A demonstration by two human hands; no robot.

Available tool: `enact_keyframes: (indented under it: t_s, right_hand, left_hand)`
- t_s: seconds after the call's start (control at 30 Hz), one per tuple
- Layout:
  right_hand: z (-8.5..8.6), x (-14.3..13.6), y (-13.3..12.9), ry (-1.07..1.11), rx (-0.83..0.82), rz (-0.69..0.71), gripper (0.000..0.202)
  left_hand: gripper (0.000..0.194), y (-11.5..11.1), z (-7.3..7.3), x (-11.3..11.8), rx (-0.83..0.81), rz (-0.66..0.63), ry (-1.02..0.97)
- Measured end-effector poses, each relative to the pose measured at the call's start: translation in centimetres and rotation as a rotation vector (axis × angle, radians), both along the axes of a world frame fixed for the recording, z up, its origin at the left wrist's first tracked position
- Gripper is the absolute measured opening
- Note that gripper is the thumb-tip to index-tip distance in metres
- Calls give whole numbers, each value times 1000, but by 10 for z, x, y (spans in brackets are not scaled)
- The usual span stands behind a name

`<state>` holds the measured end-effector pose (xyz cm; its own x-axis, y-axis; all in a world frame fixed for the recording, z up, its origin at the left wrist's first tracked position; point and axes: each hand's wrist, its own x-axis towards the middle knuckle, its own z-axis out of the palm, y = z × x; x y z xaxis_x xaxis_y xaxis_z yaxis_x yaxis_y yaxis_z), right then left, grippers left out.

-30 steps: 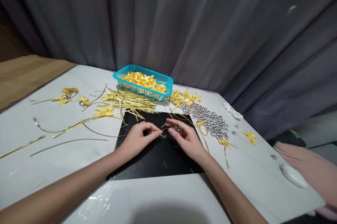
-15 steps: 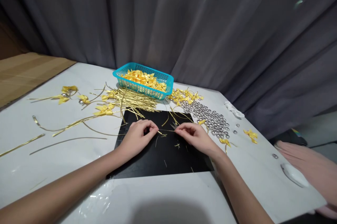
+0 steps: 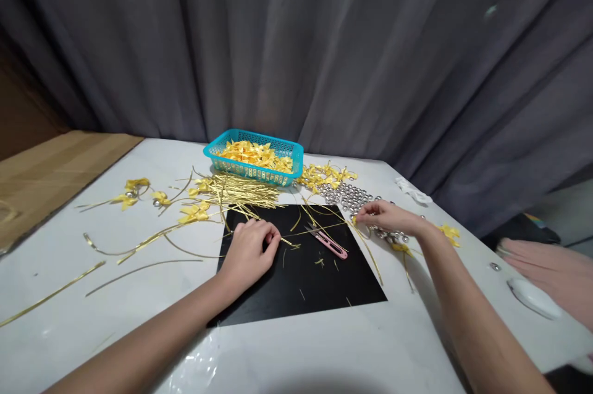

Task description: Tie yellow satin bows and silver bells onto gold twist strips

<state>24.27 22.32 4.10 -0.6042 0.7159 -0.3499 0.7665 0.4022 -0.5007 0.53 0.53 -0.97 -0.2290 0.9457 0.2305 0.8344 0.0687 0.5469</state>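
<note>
While left hand (image 3: 250, 253) part-hides gold cord (image 3: 290, 244) | right hand (image 3: 390, 217) obscures its grip

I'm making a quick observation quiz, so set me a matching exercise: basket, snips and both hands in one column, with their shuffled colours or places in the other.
1. Basket
2. Snips
3. Left hand
4. Right hand

A. Beside the silver pieces
B. Pink-handled, lying on the black mat
C. Turquoise, holding yellow ribbon pieces
D. Over the mat, fingertips at a gold strand

Pairs: 1-C, 2-B, 3-D, 4-A
</note>
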Motion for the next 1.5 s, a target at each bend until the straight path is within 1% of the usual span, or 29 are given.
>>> enact_keyframes:
  t_s: [0.1,0.17,0.2,0.23,0.3,0.37,0.43,0.5,0.53,0.6,0.63,0.67,0.73,0.83,1.0,1.07,1.13,1.2,1.3,1.4,1.47,1.5]
  right_hand:
    - [22,-5,28,-187,-18,23,27]
    - [41,-19,42,-278,32,12,24]
    - [51,-31,46,-303,64,12,22]
    - [60,-45,49,-317,96,18,21]
    - [75,-83,52,-286,166,52,27]
    - [82,-128,48,-194,245,108,30]
    - [81,-174,38,-64,323,177,32]
    - [73,-213,23,40,365,253,32]
    - [67,-228,15,71,373,283,32]
    - [52,-249,0,103,372,323,30]
    - [44,-255,-5,120,375,334,35]
    - [37,-259,-9,126,372,336,32]
    - [25,-262,-11,148,378,331,32]
    - [18,-258,-5,191,393,307,29]
    - [21,-249,6,312,441,233,30]
    - [22,-242,6,371,449,211,31]
    - [22,-232,0,430,439,195,32]
    - [21,-215,-12,485,411,180,31]
    - [16,-179,-41,563,352,178,18]
    - [2,-142,-78,606,276,205,8]
    - [-9,-122,-101,618,233,180,10]
    - [-15,-114,-110,626,219,158,11]
  left_hand:
    - [22,1,0,-2,-14,13,31]
    - [22,2,-1,-4,-22,31,40]
    - [23,2,-1,-5,-26,42,40]
    - [23,2,-1,-5,-32,55,37]
    - [23,3,-2,-5,-47,87,35]
    - [25,3,-1,-5,-67,121,50]
    - [26,2,1,-3,-84,148,89]
    - [28,0,3,0,-85,176,141]
    - [28,0,4,1,-79,187,165]
    - [26,0,4,2,-57,203,200]
    - [25,0,3,2,-48,214,207]
    - [24,1,2,2,-37,229,207]
    - [23,2,0,1,-20,248,189]
    - [22,4,-3,0,-3,255,136]
    - [11,3,-4,-1,53,260,5]
    - [14,3,-3,-2,87,269,-48]
    - [18,3,-3,-3,132,271,-97]
    - [18,3,-3,-4,188,262,-142]
    - [19,3,-5,-4,267,224,-211]
    - [32,4,-7,-2,375,138,-388]
    - [37,5,-8,1,358,64,-533]
    - [33,5,-8,2,326,23,-593]
